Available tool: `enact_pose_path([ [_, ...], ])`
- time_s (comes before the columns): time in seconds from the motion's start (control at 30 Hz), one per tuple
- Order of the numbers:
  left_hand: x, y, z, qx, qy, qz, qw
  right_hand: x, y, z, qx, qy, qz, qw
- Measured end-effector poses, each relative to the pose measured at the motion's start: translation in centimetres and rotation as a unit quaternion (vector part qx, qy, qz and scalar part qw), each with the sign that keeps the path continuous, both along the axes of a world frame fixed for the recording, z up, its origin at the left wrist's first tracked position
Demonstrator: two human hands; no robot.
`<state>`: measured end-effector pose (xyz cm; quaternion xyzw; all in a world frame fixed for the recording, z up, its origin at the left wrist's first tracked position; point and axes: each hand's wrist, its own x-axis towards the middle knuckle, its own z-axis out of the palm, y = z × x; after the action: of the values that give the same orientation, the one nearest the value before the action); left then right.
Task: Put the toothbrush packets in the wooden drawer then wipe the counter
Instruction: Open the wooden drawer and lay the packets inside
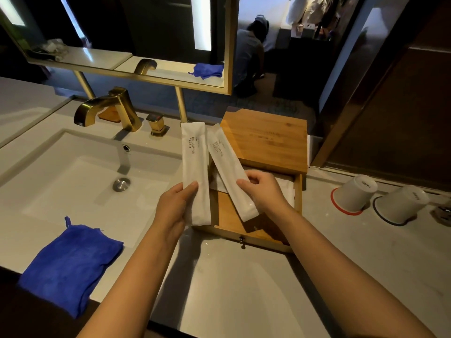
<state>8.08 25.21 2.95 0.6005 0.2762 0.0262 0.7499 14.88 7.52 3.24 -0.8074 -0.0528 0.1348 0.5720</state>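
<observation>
I hold two long white toothbrush packets above the counter. My left hand (176, 206) grips the lower end of the left packet (195, 164), which stands almost upright. My right hand (262, 190) pinches the right packet (228, 170), which tilts over the pulled-out drawer (258, 234) of the wooden box (266, 142). White packets lie at the back of the drawer, partly hidden by my right hand. A folded blue cloth (70, 264) lies on the white counter (231, 284) at the front left.
A white sink (80, 184) with a gold faucet (107, 108) fills the left. Two upturned white cups (353, 193) (402, 203) stand on coasters at the right. A gold-framed mirror (229, 45) hangs behind; a person crouches in the room beyond.
</observation>
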Motion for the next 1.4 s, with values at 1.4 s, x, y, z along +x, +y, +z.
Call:
enact_pose_path([
  [1.4, -0.8, -0.2, -0.8, -0.035, 0.019, 0.023, 0.999, 1.5, -3.5, -6.6, -0.331, -0.126, 0.025, 0.935],
])
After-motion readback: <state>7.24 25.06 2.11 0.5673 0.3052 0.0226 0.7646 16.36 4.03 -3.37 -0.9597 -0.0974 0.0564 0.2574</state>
